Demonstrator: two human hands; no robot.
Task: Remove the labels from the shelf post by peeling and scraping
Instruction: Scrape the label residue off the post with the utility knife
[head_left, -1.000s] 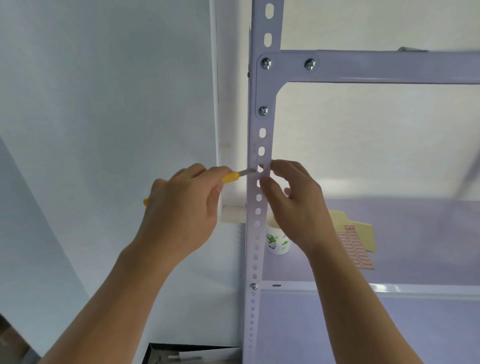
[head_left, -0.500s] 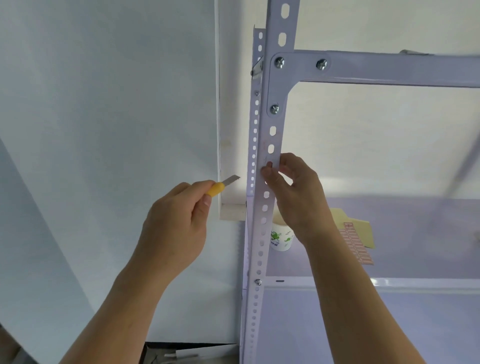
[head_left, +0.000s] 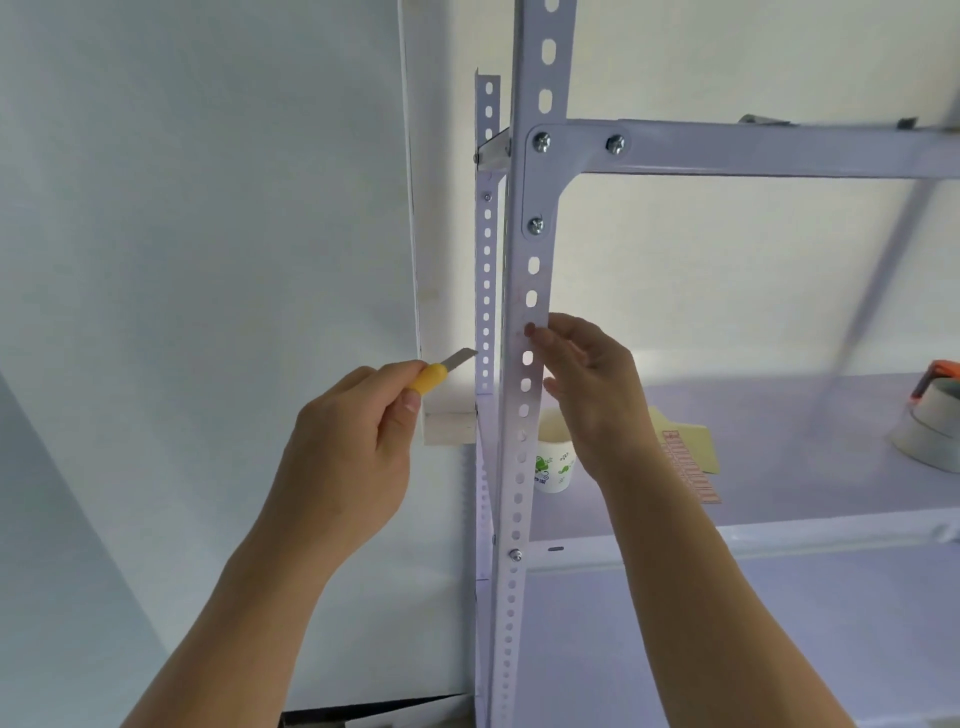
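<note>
The white perforated shelf post (head_left: 522, 415) runs up the middle of the view. Faint reddish label residue (head_left: 521, 312) marks its face just above my right hand. My right hand (head_left: 587, 387) reaches round the post's right side, and its fingertips touch the post at one of the holes. My left hand (head_left: 348, 452) grips a yellow utility knife (head_left: 441, 370) with its short blade out. The blade tip hangs left of the post, apart from it, in front of the rear post (head_left: 487, 291).
On the shelf board (head_left: 779, 499) behind the post stand a paper cup (head_left: 555, 462) with green print, a yellow sheet with a red-printed label sheet (head_left: 688, 462), and tape rolls (head_left: 930, 431) at far right. A white wall bracket (head_left: 449, 428) sits left of the post. The upper crossbeam (head_left: 753, 150) spans right.
My left hand drew the knife away from the post to the left. My right hand slid slightly up the post. The view shifted, so the post now appears further right.
</note>
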